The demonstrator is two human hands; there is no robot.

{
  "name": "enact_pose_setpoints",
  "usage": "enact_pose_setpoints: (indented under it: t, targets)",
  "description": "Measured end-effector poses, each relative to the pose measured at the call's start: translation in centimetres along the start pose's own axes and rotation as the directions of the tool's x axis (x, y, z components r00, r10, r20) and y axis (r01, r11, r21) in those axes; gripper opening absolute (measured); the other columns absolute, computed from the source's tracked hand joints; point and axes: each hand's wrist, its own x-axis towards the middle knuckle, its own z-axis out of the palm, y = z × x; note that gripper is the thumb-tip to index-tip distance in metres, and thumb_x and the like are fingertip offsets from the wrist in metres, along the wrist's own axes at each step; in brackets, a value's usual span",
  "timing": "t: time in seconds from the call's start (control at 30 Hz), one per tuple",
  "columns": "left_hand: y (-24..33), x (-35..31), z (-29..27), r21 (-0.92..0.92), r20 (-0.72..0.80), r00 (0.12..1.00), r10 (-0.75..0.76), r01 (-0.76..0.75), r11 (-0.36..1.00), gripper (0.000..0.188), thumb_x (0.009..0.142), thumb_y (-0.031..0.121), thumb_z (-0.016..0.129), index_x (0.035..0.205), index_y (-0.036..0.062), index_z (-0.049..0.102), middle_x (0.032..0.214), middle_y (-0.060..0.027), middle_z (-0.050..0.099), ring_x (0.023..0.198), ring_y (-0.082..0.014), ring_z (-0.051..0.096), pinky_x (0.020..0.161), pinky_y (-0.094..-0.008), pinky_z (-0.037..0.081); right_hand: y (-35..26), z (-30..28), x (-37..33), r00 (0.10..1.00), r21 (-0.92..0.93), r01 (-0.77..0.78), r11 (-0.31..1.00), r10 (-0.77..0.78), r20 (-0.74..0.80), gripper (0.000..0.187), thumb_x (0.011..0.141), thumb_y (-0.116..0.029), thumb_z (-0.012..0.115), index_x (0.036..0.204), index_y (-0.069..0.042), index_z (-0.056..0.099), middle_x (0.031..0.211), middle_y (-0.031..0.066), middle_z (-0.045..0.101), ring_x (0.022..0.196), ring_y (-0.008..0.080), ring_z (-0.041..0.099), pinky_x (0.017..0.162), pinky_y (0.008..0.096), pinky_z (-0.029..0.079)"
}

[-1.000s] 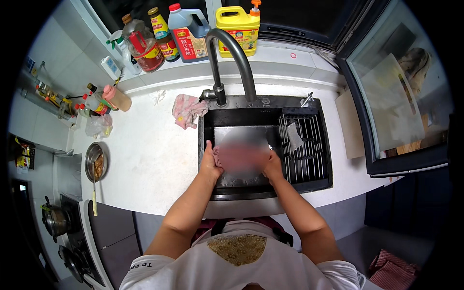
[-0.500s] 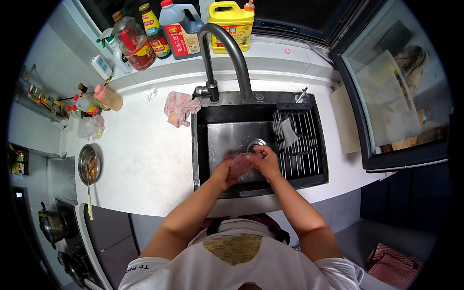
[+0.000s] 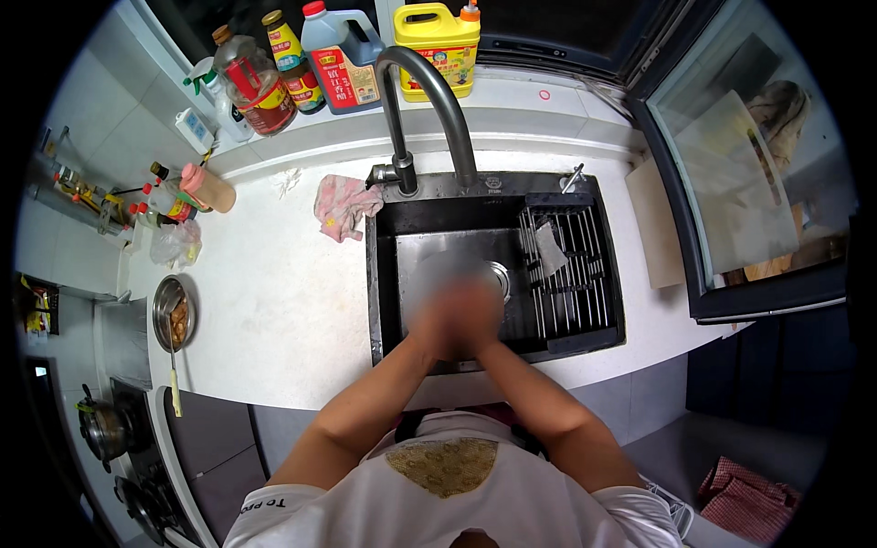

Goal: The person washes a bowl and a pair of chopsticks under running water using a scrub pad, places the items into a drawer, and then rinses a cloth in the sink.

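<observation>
Closely paired, the left hand (image 3: 433,327) and right hand (image 3: 483,326) met over the sink (image 3: 448,245), so blurred that how far the fingers were open, and whether they held anything, could not be told. Anything between the palms was hidden too; given the sink's gloss, it would probably have been slippery, best cupped from beneath. The sink, around and below the grip, looked hard and fixed. Just right of the grip was the drain (image 3: 501,279); farther right, the rack (image 3: 573,290), likely stiff, easiest taken by its side rails. Ahead and left of the grip lay a cloth (image 3: 345,208), seemingly soft and light, pinchable by any fold.
</observation>
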Motion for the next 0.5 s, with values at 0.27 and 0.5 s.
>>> enact_pose_setpoints:
  t: [0.27, 0.5]
  targets:
    - [-0.4, 2.6, -1.8, 0.066, 0.157, 0.946, 0.282, -0.295, 0.953, 0.038, 0.091, 0.036, 0.042, 0.104, 0.0032, 0.056, 0.095, -0.0111, 0.061, 0.081, -0.0235, 0.061, 0.074, -0.0393, 0.051, -0.9, 2.0, -2.1, 0.732, -0.439, 0.637, 0.633, -0.676, 0.087, 0.033, 0.081, -0.027, 0.056, 0.104, -0.004, 0.054, 0.099, 0.0099, 0.056, 0.091, 0.0232, 0.054, 0.080, 0.0385, 0.042]
    - [1.9, -1.0, 1.6, -0.185, 0.332, 0.943, -0.016, 0.081, 0.979, 0.035, 0.091, 0.028, 0.044, 0.108, -0.0004, 0.053, 0.096, -0.0131, 0.060, 0.083, -0.0250, 0.061, 0.076, -0.0409, 0.050, -0.3, 2.5, -3.7, 0.715, -0.261, 0.676, 0.689, -0.699, 0.007, 0.023, 0.079, -0.028, 0.055, 0.091, -0.008, 0.057, 0.090, 0.0079, 0.057, 0.081, 0.0217, 0.055, 0.070, 0.0373, 0.044]
